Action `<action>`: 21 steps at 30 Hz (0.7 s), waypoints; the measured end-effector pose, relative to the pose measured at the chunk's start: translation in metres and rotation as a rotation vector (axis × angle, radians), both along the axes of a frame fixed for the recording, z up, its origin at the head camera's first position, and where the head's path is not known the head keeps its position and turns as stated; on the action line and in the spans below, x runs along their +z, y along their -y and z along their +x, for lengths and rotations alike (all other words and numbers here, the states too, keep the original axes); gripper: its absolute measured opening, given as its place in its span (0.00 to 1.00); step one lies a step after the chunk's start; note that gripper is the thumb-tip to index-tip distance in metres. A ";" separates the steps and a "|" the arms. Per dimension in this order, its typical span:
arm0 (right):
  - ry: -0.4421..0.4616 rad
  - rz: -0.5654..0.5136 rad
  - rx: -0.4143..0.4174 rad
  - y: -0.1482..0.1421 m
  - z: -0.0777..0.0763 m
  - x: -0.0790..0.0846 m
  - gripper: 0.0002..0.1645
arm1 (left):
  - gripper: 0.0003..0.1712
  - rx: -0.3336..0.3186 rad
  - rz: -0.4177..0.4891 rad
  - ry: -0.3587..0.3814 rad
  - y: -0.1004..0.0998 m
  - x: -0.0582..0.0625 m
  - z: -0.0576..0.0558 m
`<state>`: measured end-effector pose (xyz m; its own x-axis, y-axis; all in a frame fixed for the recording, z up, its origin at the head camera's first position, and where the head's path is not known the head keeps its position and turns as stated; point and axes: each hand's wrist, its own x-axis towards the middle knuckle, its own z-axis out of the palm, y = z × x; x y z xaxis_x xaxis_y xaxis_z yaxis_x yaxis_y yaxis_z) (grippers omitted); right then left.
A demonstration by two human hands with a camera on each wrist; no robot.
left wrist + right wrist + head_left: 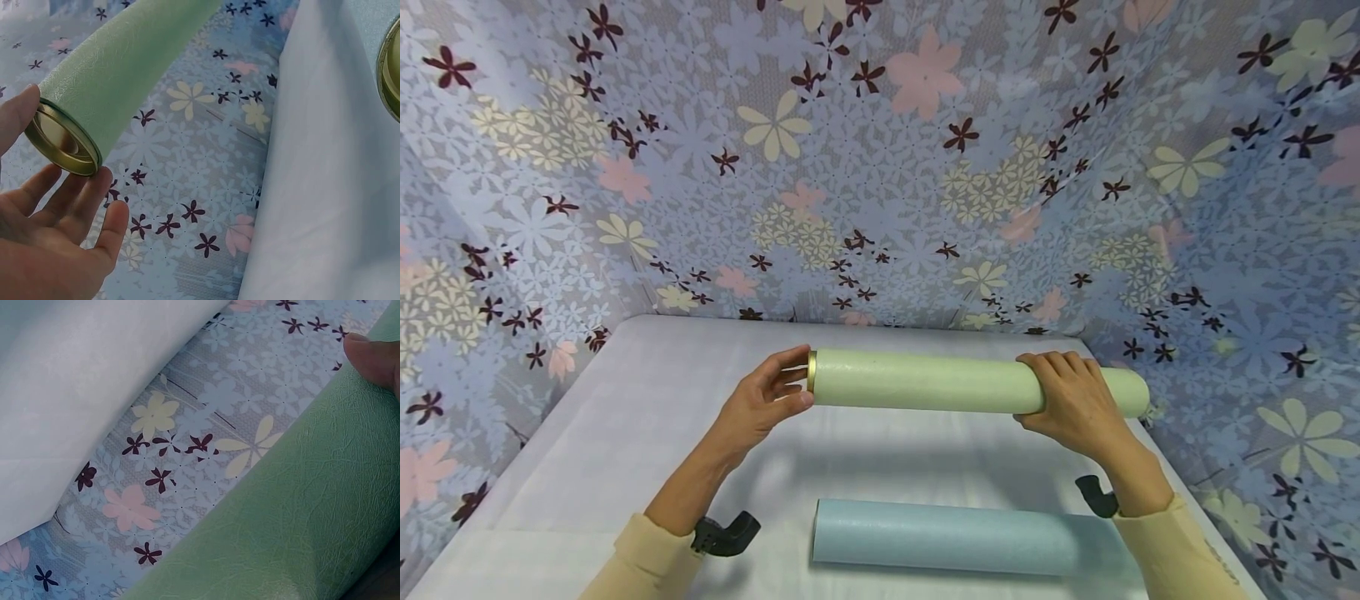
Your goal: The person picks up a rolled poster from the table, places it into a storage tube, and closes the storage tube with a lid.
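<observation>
A long light green tube (925, 382) with a gold metal end (59, 140) is held level above the white-covered table. At that gold end, my left hand (763, 400) holds the rim between thumb and fingertips, the little finger standing away from it. Toward the other end, my right hand (1067, 402) grips the tube from above, thumb on the near side. The green surface looks finely creased in the right wrist view, where a thumb (374, 362) lies along it. Nearer to me a light blue tube (947, 536) lies on the table, partly behind my right forearm.
The white cloth-covered table (700, 358) reaches back to a flowered curtain (880, 167) that hangs behind and along both sides. The blue tube's gold end (392, 69) shows at the edge of the left wrist view. Black mounts (726, 535) sit on both wrists.
</observation>
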<state>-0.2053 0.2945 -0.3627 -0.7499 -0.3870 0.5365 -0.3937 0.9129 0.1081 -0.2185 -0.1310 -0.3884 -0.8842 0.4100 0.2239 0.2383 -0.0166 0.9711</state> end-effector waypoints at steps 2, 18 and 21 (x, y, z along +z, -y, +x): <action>-0.003 0.002 0.003 -0.001 0.000 0.000 0.49 | 0.37 0.012 -0.020 -0.007 0.000 0.001 0.001; -0.005 -0.002 0.006 0.000 0.001 0.002 0.48 | 0.34 0.063 -0.080 -0.095 0.002 0.004 0.004; -0.010 -0.002 0.012 0.001 0.001 0.002 0.48 | 0.33 0.074 -0.062 -0.105 0.001 0.003 0.004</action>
<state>-0.2046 0.2938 -0.3606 -0.7401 -0.3946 0.5445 -0.4034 0.9084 0.1100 -0.2142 -0.1321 -0.3851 -0.8857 0.3604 0.2927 0.3366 0.0641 0.9395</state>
